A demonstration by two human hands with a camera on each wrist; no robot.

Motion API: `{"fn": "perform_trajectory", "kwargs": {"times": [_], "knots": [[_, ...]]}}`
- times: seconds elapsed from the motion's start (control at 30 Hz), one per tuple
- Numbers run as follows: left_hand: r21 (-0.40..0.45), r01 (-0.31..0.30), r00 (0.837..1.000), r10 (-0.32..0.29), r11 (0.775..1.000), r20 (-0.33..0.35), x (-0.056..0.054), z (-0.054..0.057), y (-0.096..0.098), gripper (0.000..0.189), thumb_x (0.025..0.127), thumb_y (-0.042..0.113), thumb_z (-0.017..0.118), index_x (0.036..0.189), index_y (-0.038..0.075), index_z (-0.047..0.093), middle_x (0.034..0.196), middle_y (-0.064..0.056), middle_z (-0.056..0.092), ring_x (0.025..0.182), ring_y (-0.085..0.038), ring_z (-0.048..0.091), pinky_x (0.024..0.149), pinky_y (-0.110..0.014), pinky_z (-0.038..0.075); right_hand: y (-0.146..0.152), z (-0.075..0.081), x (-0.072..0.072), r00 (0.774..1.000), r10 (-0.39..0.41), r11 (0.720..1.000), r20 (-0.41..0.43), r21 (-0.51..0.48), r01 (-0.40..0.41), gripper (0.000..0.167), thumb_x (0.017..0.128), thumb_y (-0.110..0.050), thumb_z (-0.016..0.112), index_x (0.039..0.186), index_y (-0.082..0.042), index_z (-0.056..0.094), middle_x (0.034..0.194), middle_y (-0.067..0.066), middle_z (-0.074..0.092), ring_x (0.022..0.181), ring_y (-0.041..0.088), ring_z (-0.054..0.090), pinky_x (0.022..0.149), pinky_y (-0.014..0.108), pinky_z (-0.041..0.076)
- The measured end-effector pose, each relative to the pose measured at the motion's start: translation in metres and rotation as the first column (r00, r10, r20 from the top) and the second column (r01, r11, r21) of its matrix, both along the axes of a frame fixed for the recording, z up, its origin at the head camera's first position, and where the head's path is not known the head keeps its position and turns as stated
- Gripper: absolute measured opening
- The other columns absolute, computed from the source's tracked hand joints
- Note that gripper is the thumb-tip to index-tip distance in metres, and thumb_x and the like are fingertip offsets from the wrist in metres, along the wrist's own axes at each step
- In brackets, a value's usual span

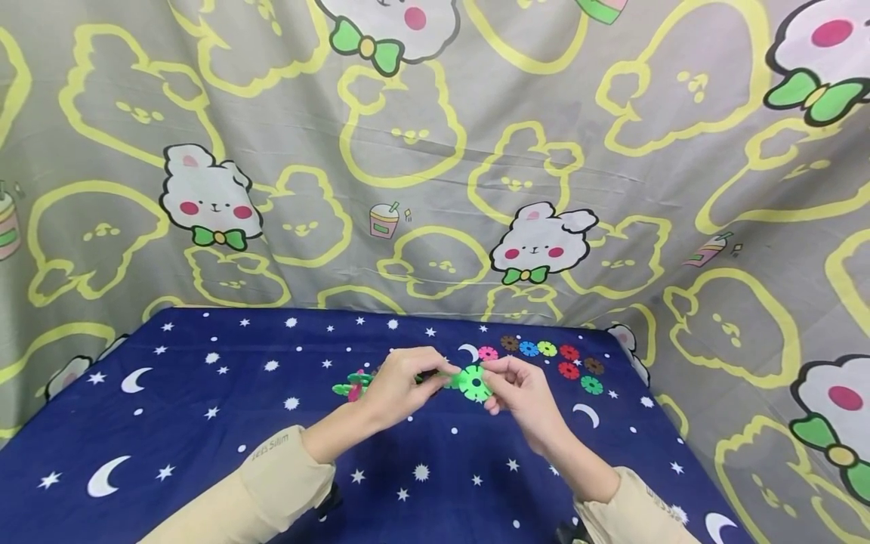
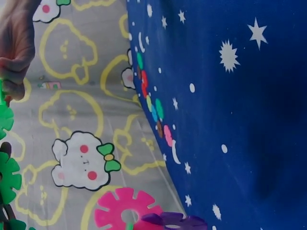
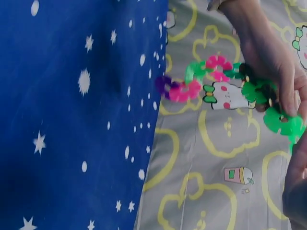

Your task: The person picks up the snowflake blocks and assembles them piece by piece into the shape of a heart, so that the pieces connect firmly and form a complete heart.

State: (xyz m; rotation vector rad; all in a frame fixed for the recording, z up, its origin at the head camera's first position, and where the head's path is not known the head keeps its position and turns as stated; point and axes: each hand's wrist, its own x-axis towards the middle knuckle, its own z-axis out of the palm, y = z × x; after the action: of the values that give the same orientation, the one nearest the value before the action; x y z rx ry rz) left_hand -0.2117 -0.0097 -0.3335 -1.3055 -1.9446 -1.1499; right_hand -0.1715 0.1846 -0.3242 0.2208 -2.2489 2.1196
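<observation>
My left hand pinches a chain of interlocked plastic notched discs near its end. In the right wrist view the chain trails from that hand with a purple disc at its far end, pink discs and green discs, plus dark ones partly behind the fingers. Between thumb and fingers, my right hand pinches a bright green disc, which meets the chain's green end in front of the left fingertips. The left wrist view shows a pink disc and a purple disc low down.
Loose notched discs lie on the dark blue star-patterned cloth beyond my right hand: a pink disc, a blue disc, a red disc, a green disc and several others. A patterned grey curtain hangs behind the table.
</observation>
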Motion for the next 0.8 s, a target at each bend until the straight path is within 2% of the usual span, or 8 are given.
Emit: {"fn": "perform_trajectory", "kwargs": {"times": [0.17, 0.27, 0.37, 0.47, 0.57, 0.67, 0.73, 0.8], "knots": [[0.037, 0.034, 0.999, -0.034, 0.999, -0.004, -0.003, -0.002, 0.004, 0.009, 0.075, -0.001, 0.071, 0.080, 0.006, 0.069, 0.075, 0.000, 0.061, 0.066, -0.007, 0.055, 0.058, -0.014, 0.044, -0.004, 0.002, 0.002, 1.000, -0.004, 1.000, 0.004, -0.004, 0.005, 0.026, 0.088, 0.000, 0.054, 0.105, 0.018, 0.051, 0.067, -0.002, 0.057, 0.049, 0.005, 0.054, 0.050, 0.018, 0.047], [0.032, 0.052, 0.998, -0.052, 0.998, 0.020, -0.003, -0.002, 0.004, 0.009, 0.074, -0.001, 0.071, 0.080, 0.006, 0.070, 0.074, -0.001, 0.061, 0.065, -0.006, 0.054, 0.058, -0.014, 0.044, -0.002, 0.002, 0.001, 1.000, 0.014, 1.000, 0.003, 0.017, -0.014, 0.026, 0.088, -0.001, 0.054, 0.106, 0.018, 0.051, 0.067, -0.001, 0.056, 0.049, 0.006, 0.054, 0.051, 0.018, 0.047], [0.000, 0.058, 0.997, -0.058, 0.998, 0.045, -0.004, 0.000, 0.002, 0.010, 0.074, -0.001, 0.071, 0.081, 0.006, 0.071, 0.073, 0.000, 0.061, 0.062, -0.004, 0.051, 0.056, -0.013, 0.043, 0.003, 0.001, -0.001, 0.995, 0.096, 0.991, -0.012, 0.092, -0.094, 0.029, 0.090, -0.003, 0.053, 0.111, 0.017, 0.050, 0.073, 0.001, 0.060, 0.054, 0.006, 0.056, 0.055, 0.019, 0.049], [-0.039, 0.074, 0.993, -0.070, 0.996, 0.096, -0.005, 0.003, 0.000, 0.010, 0.076, 0.000, 0.070, 0.084, 0.005, 0.071, 0.072, 0.000, 0.061, 0.058, -0.002, 0.048, 0.052, -0.014, 0.042, 0.007, 0.000, -0.002, 0.978, 0.210, 0.968, -0.004, 0.140, -0.208, 0.035, 0.092, -0.006, 0.051, 0.119, 0.015, 0.046, 0.081, 0.001, 0.062, 0.062, 0.007, 0.060, 0.060, 0.021, 0.051], [-0.082, 0.070, 0.989, -0.059, 0.994, 0.135, -0.007, 0.005, -0.001, 0.011, 0.078, 0.003, 0.069, 0.089, 0.005, 0.071, 0.073, 0.000, 0.062, 0.057, -0.002, 0.049, 0.053, -0.016, 0.043, 0.009, -0.001, -0.005, 0.961, 0.272, 0.957, 0.041, 0.094, -0.275, 0.041, 0.093, -0.009, 0.050, 0.125, 0.015, 0.040, 0.081, -0.001, 0.063, 0.066, 0.007, 0.062, 0.064, 0.022, 0.052], [-0.099, -0.017, 0.995, 0.027, 0.995, 0.101, -0.009, 0.009, -0.003, 0.014, 0.081, 0.005, 0.066, 0.095, 0.008, 0.071, 0.080, 0.001, 0.065, 0.064, -0.004, 0.054, 0.059, -0.019, 0.046, 0.011, -0.003, -0.007, 0.966, 0.241, 0.970, 0.090, 0.021, -0.244, 0.043, 0.094, -0.009, 0.048, 0.128, 0.015, 0.037, 0.078, -0.002, 0.063, 0.066, 0.006, 0.062, 0.064, 0.020, 0.052], [-0.059, -0.093, 0.994, 0.096, 0.994, 0.048, -0.011, 0.012, -0.005, 0.016, 0.083, 0.004, 0.064, 0.097, 0.008, 0.070, 0.087, -0.001, 0.067, 0.073, -0.008, 0.059, 0.063, -0.022, 0.047, 0.014, -0.005, -0.010, 0.974, 0.188, 0.982, 0.128, -0.019, -0.188, 0.044, 0.094, -0.009, 0.047, 0.129, 0.014, 0.037, 0.078, -0.002, 0.063, 0.066, 0.006, 0.061, 0.065, 0.019, 0.051], [0.012, -0.170, 0.985, 0.170, 0.985, -0.016, -0.013, 0.014, -0.008, 0.019, 0.082, -0.001, 0.062, 0.097, 0.008, 0.071, 0.094, -0.004, 0.067, 0.082, -0.013, 0.061, 0.068, -0.026, 0.048, 0.019, -0.006, -0.012, 0.977, 0.133, 0.991, 0.168, -0.044, -0.128, 0.044, 0.095, -0.011, 0.046, 0.131, 0.012, 0.036, 0.079, -0.001, 0.061, 0.066, 0.006, 0.060, 0.065, 0.018, 0.050]]}}
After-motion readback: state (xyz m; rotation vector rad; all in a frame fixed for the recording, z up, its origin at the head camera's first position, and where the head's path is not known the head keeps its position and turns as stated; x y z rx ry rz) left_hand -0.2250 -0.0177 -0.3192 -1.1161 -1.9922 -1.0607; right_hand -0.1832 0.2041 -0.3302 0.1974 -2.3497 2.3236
